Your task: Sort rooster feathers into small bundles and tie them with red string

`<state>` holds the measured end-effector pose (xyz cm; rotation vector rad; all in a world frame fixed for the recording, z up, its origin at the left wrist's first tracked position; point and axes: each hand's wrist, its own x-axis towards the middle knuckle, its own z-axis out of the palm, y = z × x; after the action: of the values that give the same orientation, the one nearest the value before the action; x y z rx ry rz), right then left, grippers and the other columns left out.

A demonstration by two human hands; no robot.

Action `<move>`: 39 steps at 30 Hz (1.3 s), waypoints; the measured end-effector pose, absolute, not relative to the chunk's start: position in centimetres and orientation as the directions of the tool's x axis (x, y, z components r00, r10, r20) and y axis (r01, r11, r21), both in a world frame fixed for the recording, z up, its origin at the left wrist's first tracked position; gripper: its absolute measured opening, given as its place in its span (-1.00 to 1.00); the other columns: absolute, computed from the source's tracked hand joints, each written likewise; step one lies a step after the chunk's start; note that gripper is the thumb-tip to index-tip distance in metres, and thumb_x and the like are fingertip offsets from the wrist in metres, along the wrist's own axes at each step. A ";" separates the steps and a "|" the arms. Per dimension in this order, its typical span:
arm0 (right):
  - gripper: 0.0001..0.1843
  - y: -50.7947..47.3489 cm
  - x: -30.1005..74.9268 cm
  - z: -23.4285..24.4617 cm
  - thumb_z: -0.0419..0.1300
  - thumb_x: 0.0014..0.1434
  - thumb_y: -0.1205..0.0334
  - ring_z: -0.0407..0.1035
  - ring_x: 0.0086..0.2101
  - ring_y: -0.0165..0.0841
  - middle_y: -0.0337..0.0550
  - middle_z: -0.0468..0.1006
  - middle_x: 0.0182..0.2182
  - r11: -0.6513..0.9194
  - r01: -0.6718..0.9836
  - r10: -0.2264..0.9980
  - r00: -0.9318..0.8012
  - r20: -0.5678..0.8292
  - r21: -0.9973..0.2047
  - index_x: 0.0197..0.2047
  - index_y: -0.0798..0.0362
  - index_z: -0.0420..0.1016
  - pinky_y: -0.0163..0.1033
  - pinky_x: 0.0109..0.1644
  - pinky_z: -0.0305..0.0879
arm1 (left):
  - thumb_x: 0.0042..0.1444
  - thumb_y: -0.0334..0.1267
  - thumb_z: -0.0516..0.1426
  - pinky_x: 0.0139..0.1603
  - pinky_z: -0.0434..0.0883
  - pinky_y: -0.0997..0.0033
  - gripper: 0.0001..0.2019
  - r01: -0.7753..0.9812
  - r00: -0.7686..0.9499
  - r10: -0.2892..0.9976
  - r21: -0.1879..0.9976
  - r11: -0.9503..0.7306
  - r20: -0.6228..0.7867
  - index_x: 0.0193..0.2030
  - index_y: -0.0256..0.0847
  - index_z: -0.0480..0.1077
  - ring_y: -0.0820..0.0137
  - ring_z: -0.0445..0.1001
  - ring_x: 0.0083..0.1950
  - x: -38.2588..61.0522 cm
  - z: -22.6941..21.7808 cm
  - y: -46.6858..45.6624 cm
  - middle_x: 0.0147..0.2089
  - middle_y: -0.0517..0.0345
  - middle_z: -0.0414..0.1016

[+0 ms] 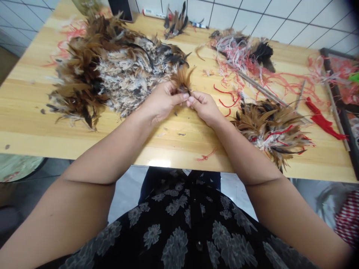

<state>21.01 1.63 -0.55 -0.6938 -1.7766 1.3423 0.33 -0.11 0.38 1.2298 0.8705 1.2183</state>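
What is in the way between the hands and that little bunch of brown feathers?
Nothing that shows. The left hand and the right hand both pinch the small tuft of brown feathers at its base, fingertips right on it. The big feather pile lies behind it on the wooden table, not between.

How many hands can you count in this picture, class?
2. The left hand and the right hand meet over the middle of the wooden table, both pinching a small brown feather tuft. No other person's hands show.
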 end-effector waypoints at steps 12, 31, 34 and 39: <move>-0.13 1.6 21.0 -0.9 0.43 0.51 -0.71 0.20 -0.30 -0.39 -0.34 0.29 -0.41 0.261 0.031 0.862 -0.458 0.218 -0.965 -0.32 -0.06 0.42 -0.21 -0.09 0.22 | 0.25 -0.12 0.80 0.12 0.70 0.08 -0.61 0.025 0.123 0.970 0.977 -0.213 0.209 -0.16 -0.03 0.71 0.07 0.73 -0.04 -2.1 2.0 0.2 -0.19 0.13 0.70; -0.26 2.2 20.5 -1.6 0.37 0.69 -0.55 0.33 -0.24 -0.33 -0.29 0.30 -0.35 0.190 0.088 0.956 -0.245 0.163 -0.978 -0.21 -0.06 0.49 -0.21 -0.09 0.40 | 0.12 0.32 0.60 0.81 0.01 -0.32 -0.51 0.635 -0.070 0.931 0.736 -0.236 0.359 -0.39 0.21 0.45 -0.34 0.03 0.36 -6.7 0.7 3.6 0.00 -0.19 0.25; -0.23 2.2 20.5 -1.9 0.30 0.70 -0.60 0.32 -0.25 -0.34 -0.29 0.29 -0.35 0.223 0.087 0.951 -0.236 0.198 -0.971 -0.20 -0.06 0.53 -0.21 -0.08 0.42 | 0.27 0.11 0.57 0.77 0.03 -0.29 -0.51 0.639 -0.065 0.925 0.728 -0.249 0.374 -0.42 0.15 0.39 -0.24 0.04 0.30 -6.0 2.0 2.4 -0.04 -0.14 0.19; -0.23 2.5 20.6 -2.2 0.30 0.70 -0.61 0.33 -0.26 -0.35 -0.29 0.31 -0.35 0.230 0.094 0.949 -0.242 0.201 -0.969 -0.18 -0.05 0.55 -0.21 -0.09 0.43 | 0.39 -0.05 0.63 0.80 0.01 -0.21 -0.64 0.614 -0.067 0.917 0.741 -0.272 0.392 -0.27 0.10 0.57 -0.23 0.07 0.42 -5.9 3.8 0.0 0.00 -0.11 0.35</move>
<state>20.65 2.46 -2.23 -1.0107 -1.5655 1.1466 -5.95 0.01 3.84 1.8790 1.6439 1.2661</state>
